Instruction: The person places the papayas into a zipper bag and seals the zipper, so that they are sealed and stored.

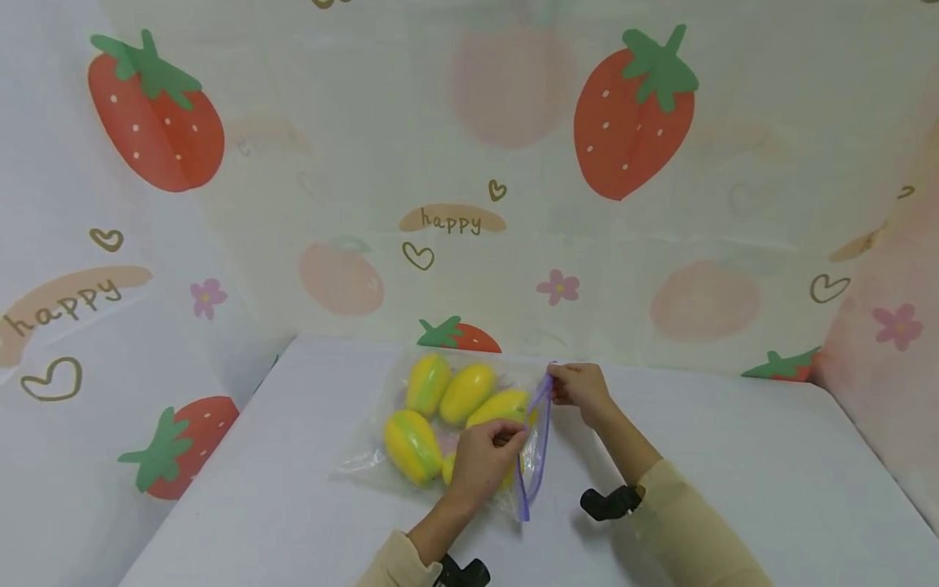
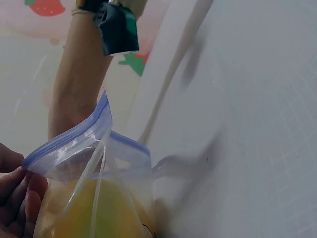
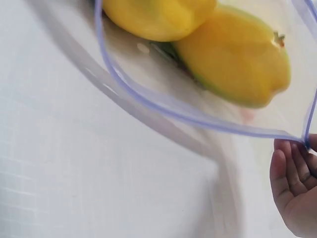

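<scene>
A clear zip bag (image 1: 363, 463) with a purple zip edge (image 1: 544, 444) lies on its side on the white table, its mouth facing right. Inside are several yellow fruits (image 1: 412, 448) streaked with green, which look like papayas. My left hand (image 1: 484, 461) pinches the near side of the mouth between thumb and finger; the left wrist view shows these fingers (image 2: 11, 186) on the purple edge. At the far corner of the mouth, my right hand (image 1: 583, 390) pinches the zip edge. The mouth gapes between the hands, and papayas (image 3: 233, 57) show through it in the right wrist view.
The white table (image 1: 734, 456) stretches to both sides of the bag. Behind it hangs a cloth (image 1: 535, 163) printed with strawberries, hearts and flowers, which also covers the left and right sides. A black wrist camera (image 1: 610, 503) sits on the right wrist.
</scene>
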The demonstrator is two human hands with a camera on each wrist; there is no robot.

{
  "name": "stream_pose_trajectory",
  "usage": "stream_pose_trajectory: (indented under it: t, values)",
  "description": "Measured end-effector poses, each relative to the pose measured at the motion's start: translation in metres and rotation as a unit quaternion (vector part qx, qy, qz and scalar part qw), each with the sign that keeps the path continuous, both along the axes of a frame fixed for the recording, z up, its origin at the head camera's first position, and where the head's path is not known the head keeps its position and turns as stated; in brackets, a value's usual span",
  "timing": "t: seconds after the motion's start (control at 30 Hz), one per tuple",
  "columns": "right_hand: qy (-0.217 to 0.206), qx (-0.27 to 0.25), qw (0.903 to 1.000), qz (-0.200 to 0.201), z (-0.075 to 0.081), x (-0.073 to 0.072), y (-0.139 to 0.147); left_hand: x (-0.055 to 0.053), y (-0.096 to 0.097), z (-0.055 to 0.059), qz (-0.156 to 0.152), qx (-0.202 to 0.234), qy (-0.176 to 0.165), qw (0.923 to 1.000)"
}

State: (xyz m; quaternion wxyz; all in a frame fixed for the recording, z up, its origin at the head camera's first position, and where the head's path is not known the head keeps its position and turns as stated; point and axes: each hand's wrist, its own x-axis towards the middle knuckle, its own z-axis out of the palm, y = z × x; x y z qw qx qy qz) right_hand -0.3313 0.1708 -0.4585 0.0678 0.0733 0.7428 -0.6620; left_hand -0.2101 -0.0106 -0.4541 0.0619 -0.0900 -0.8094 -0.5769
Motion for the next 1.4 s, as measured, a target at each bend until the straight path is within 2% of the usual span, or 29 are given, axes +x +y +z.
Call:
stream_pose_trajectory:
  t: [0.2,0.33,0.53,0.67,0.8,0.97,1.07,1.27,1.4]
  values:
    - [-0.020,-0.013,0.9997,0.002,-0.002,-0.009,0.002,0.003,0.003,-0.001,0.006,-0.025,0.016,0.9995]
    - [-0.024,-0.026,0.9993,-0.013,-0.007,-0.012,0.002,0.005,0.004,-0.003,0.002,-0.033,0.019,0.9993]
    - [-0.038,-0.033,0.9986,-0.017,-0.015,-0.010,0.002,0.009,0.003,-0.003,-0.033,-0.032,-0.025,0.9986]
    - [-0.025,-0.031,0.9992,-0.007,-0.017,-0.009,0.003,0.002,-0.001,0.004,-0.061,-0.016,-0.046,0.9969]
    - [-0.007,-0.031,0.9995,-0.002,-0.014,-0.014,0.003,-0.015,-0.005,0.021,-0.081,-0.037,-0.031,0.9956]
    - [0.003,-0.029,0.9995,0.010,-0.005,-0.020,0.002,-0.046,-0.007,0.045,-0.087,-0.107,-0.010,0.9904]
    - [0.004,-0.027,0.9995,0.015,-0.001,-0.020,0.001,-0.067,-0.007,0.053,-0.095,-0.140,-0.009,0.9856]
    - [0.000,-0.031,0.9994,0.015,0.003,-0.021,-0.002,-0.107,-0.003,0.059,-0.107,-0.175,-0.008,0.9788]
    - [0.004,-0.020,0.9997,0.014,0.005,-0.020,0.000,-0.129,0.004,0.057,-0.114,-0.223,0.023,0.9680]
